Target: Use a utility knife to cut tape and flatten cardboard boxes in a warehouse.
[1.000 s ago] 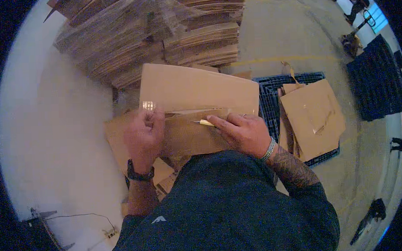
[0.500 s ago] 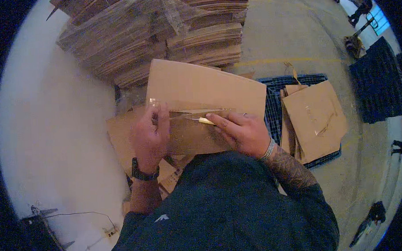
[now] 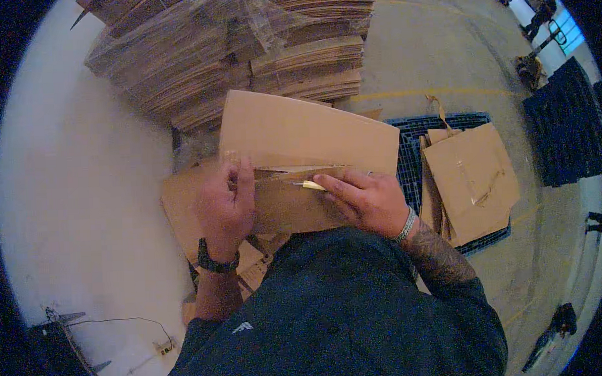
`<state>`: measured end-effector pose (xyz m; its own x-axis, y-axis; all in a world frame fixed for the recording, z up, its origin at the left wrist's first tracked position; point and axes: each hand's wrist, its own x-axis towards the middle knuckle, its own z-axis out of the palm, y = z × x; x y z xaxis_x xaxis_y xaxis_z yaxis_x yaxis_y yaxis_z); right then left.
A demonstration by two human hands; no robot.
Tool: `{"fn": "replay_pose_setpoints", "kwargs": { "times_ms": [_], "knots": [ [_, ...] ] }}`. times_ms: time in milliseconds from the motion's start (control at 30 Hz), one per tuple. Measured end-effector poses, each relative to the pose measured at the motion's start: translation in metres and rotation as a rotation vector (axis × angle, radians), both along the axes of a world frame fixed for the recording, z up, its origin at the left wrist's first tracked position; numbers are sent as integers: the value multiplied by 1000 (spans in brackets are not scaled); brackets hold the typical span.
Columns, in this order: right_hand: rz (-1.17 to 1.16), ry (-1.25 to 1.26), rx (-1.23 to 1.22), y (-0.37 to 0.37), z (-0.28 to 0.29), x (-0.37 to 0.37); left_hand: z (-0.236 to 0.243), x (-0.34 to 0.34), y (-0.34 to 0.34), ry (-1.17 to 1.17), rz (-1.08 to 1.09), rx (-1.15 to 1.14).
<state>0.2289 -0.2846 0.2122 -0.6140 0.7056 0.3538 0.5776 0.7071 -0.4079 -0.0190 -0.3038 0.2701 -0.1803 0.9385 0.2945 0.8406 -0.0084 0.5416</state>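
Note:
A brown cardboard box [image 3: 305, 131] lies in front of me, a narrow gap running between its flaps. My right hand [image 3: 368, 202] grips a utility knife [image 3: 311, 185] with a yellow handle, its thin blade pointing left just below the gap. At the gap's left end, my left hand [image 3: 225, 200] is closed with its fingertips pinched on the box's edge. Beside those fingertips is a shiny bit of clear tape [image 3: 230, 154]. Exactly what lies between the left fingers is partly hidden.
Tall stacks of flattened cardboard [image 3: 303, 58], partly under clear plastic wrap, stand ahead. To the right, cardboard pieces [image 3: 473, 175] lie on a black pallet [image 3: 410, 177]. Dark stacked pallets [image 3: 564, 126] stand farther right. A white wall [image 3: 96, 195] runs along the left.
The knife and my right hand have shifted slightly right and down. My left hand stays at nearly the same place on the box.

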Motion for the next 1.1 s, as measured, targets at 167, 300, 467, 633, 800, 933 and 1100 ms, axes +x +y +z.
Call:
{"fn": "replay_pose_setpoints", "kwargs": {
  "times_ms": [167,300,467,633,800,933,1100],
  "knots": [
    [-38,17,33,-4,-3,0,1,-1,-1,-44,-46,65],
    [-40,80,45,-2,-2,3,1,-4,-1,44,3,27],
    [-38,29,48,2,-7,7,-2,-8,-2,-31,1,9],
    [-5,22,63,2,-3,5,2,-10,0,-61,20,-9],
    [-8,45,67,3,-2,7,5,-7,0,-13,14,-8],
    [10,82,46,4,-5,6,-3,-11,-4,-37,-2,49],
    [-13,89,-1,1,-14,5,-1,-10,-6,-51,-3,34]
  ]
}}
